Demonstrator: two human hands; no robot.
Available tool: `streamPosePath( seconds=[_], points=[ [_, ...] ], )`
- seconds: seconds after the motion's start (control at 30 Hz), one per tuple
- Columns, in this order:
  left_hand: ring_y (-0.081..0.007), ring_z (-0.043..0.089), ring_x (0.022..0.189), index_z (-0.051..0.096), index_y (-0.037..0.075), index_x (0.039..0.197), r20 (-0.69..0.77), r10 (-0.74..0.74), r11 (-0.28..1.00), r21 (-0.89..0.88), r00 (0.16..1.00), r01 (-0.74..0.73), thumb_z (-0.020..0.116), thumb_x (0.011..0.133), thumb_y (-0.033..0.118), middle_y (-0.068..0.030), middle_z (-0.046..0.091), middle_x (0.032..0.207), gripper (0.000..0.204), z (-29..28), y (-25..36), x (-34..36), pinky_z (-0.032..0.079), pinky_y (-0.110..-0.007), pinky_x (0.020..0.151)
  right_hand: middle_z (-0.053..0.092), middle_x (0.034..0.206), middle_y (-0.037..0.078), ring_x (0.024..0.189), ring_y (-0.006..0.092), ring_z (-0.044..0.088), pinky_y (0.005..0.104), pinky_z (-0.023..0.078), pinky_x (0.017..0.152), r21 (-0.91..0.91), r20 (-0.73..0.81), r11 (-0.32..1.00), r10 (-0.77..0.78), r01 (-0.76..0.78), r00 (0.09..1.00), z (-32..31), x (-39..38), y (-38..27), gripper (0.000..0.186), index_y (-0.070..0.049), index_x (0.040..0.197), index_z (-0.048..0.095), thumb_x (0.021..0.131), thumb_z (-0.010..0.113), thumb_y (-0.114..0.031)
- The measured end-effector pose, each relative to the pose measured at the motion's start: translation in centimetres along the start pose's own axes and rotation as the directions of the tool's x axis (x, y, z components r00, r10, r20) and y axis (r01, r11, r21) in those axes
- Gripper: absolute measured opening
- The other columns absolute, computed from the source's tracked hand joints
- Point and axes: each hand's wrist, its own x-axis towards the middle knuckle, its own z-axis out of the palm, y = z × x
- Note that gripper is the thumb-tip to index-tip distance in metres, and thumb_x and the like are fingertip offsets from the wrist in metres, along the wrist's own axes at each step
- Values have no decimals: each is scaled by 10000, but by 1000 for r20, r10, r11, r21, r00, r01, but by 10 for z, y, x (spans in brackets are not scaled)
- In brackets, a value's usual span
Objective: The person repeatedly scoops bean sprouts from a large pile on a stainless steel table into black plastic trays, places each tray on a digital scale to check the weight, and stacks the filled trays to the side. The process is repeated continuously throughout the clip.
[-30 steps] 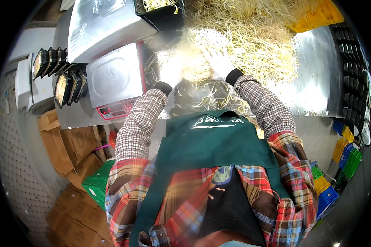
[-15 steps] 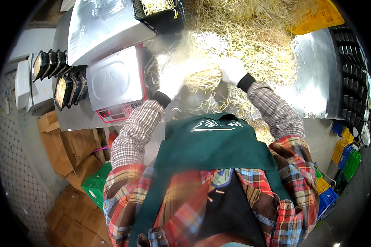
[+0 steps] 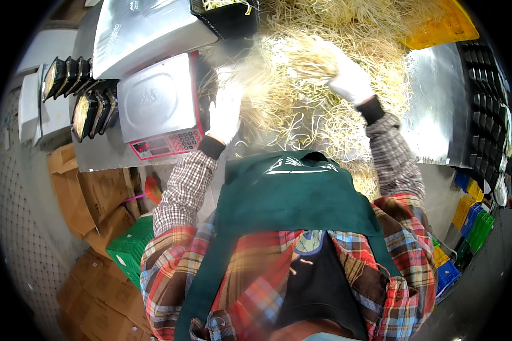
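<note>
A wide heap of pale bean sprouts (image 3: 375,74) covers the middle and far part of the metal table. My right hand (image 3: 350,79), in a white glove, is closed round a bunch of sprouts (image 3: 310,59) over the heap. At the heap's left edge is my gloved left hand (image 3: 226,113), fingers stretched out, with loose sprouts beside it. Just left of that hand lies a digital scale (image 3: 158,99) with a bare steel plate and red-edged keypad. Bright glare and blur hide some of the left fingertips.
Behind the scale, a steel box (image 3: 148,40) stands beside a black tray (image 3: 227,23) holding sprouts. Filled black trays (image 3: 85,116) line the left side. Stacked black trays (image 3: 486,113) and a yellow crate (image 3: 444,25) are at right. Cardboard boxes (image 3: 99,193) lie below left.
My hands have parted from round one bunch of sprouts. The right has moved farther away and right with sprouts in it; the left has drawn slightly left, its fingers now extended.
</note>
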Motion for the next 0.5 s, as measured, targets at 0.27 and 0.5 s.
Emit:
streamPosePath(
  seconds=[0.27, 0.5],
  points=[
    [-191, 541, 1152, 310, 33, 1482, 396, -427, 38, -890, 813, 454, 649, 845, 41, -90, 516, 1339, 722, 29, 21, -63, 478, -330, 932, 438, 1425, 261, 1303, 426, 442, 544, 326, 1100, -349, 300, 925, -39, 148, 953, 117, 26, -60, 1176, -68, 1508, 255, 614, 805, -597],
    [-262, 582, 1039, 566, -34, 1225, 369, -600, -35, -899, 710, 437, 761, 809, 204, -154, 597, 1171, 518, 34, 53, -34, 500, -360, 873, 349, 1498, 279, 1388, 402, 355, 509, 277, 1152, -277, 508, 958, 80, 75, 858, 112, 60, -90, 1257, -30, 1538, 152, 609, 820, -551]
  ],
)
